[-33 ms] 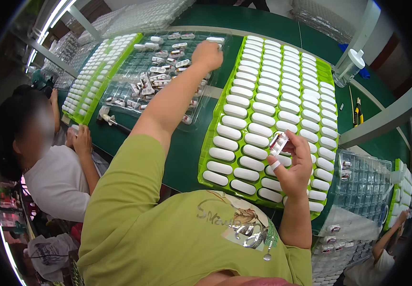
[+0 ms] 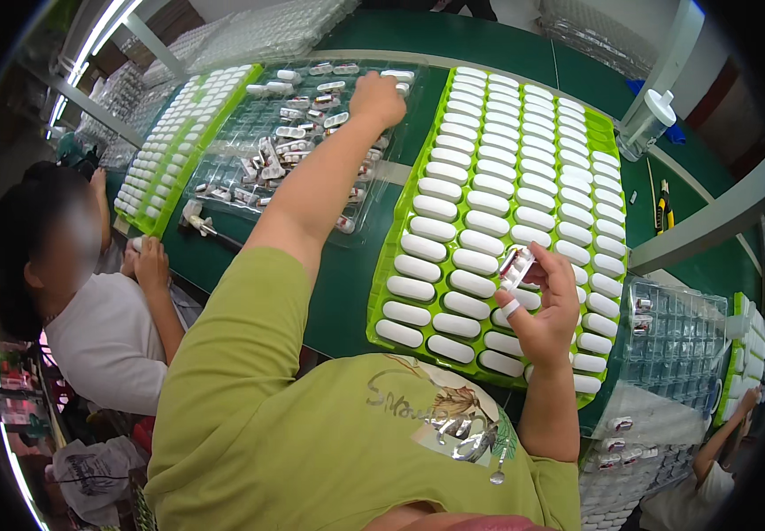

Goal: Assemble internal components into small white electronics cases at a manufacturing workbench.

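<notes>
My right hand [image 2: 545,310] holds a small white oblong shell with metallic and dark red parts inside [image 2: 516,267], pinched between thumb and fingers. It is above a bright green tray [image 2: 604,134] filled with rows of white oblong cases [image 2: 436,208]. My left hand [image 2: 379,101] reaches over the far right corner of a clear plastic compartment tray [image 2: 223,150]. Its fingers are curled and their tips are hidden, next to white pieces [image 2: 398,76]. Many similar small assemblies [image 2: 289,133] lie loose in that clear tray.
Another green tray [image 2: 170,150] of white cases is at the left, beside a seated person [image 2: 104,327]. A handled tool [image 2: 197,219] lies near the clear tray. Right of the green tray are a yellow cutter [image 2: 664,211], a clear lidded cup [image 2: 650,124] and a frame post [image 2: 710,221].
My left hand has shifted slightly left. My right hand keeps its place with the same white shell. The person at the left has moved their hands a little.
</notes>
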Motion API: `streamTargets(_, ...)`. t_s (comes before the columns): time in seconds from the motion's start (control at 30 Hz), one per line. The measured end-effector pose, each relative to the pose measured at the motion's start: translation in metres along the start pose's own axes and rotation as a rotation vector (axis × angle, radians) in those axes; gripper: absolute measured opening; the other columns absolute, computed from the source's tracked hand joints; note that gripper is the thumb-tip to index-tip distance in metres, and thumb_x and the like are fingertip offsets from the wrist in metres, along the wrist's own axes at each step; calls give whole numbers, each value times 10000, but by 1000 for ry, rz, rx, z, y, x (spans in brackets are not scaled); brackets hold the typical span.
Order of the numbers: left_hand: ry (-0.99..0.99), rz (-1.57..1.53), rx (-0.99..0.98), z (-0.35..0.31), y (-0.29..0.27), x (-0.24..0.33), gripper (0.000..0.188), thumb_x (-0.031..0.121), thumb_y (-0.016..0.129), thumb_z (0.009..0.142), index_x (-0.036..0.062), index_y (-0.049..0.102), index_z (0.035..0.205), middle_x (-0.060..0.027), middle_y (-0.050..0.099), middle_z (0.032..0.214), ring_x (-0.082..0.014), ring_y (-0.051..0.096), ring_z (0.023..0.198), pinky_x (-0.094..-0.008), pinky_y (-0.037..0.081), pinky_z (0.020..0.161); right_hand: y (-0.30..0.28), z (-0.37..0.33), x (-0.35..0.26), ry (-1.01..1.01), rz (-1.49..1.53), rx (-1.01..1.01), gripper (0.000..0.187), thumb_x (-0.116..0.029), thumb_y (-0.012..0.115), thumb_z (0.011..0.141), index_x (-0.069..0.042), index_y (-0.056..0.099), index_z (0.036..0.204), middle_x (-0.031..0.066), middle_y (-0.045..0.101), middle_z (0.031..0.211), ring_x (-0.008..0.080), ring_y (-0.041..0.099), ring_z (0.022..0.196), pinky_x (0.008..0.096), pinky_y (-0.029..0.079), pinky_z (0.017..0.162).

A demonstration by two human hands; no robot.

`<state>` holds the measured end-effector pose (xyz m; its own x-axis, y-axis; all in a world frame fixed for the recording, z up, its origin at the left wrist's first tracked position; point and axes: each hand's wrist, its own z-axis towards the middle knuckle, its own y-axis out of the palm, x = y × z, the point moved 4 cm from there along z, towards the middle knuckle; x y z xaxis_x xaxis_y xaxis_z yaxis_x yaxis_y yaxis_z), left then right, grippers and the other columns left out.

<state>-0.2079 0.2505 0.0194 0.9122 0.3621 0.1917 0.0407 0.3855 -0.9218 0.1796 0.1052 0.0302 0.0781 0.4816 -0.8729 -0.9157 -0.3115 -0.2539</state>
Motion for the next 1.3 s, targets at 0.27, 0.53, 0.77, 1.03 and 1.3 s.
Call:
streamTargets(0.27, 97, 280, -112, 42, 16, -27, 303, 139, 587, 834, 150, 696, 1117, -156, 602, 1173, -340, 544, 1170, -460, 469, 983, -2, 4, 1, 20, -45, 19, 618, -105, 817, 685, -11, 571, 1245, 97, 572, 1054, 195, 593, 894, 308, 511, 798)
streamTargets(0.53, 381, -68, -74, -25, -45, 27, 129, 162, 692, 708, 50, 715, 769, -179, 648, 1182, -339, 594, 1110, -403, 491, 915, -4, -4, 0, 45, -27, 25, 612, -85, 811, 686, -5, 565, 1241, 100, 570, 1065, 191, 598, 895, 305, 513, 804)
streamTargets(0.77, 262, -1408, -777, -164, -67, 93, 248, 22, 685, 718, 62, 476, 592, -252, 573, 1296, -217, 618, 1059, -316, 510, 857, -3, -3, 8, 91, 169, 62, 672, 4, 795, 692, 30, 496, 1294, 77, 487, 1101, 151, 550, 952, 282, 485, 880)
streamTargets(1.03, 91, -1519, -979, -220, -39, 113, 267, 137, 821, 741, 63, 567, 769, -80, 600, 1115, -99, 600, 871, -217, 457, 758, -5, 3, 7, 39, 117, 39, 690, 15, 793, 691, 29, 494, 1312, 82, 505, 1149, 148, 547, 963, 280, 485, 888)
streamTargets(1.3, 359, -1408, -950, -231, -45, 115, 382, -55, 746, 706, 58, 570, 1025, -118, 477, 1324, -193, 507, 1208, -313, 469, 967, -6, 0, 9, 60, 117, 36, 692, 14, 793, 693, 37, 494, 1317, 79, 520, 1148, 148, 549, 974, 281, 483, 898)
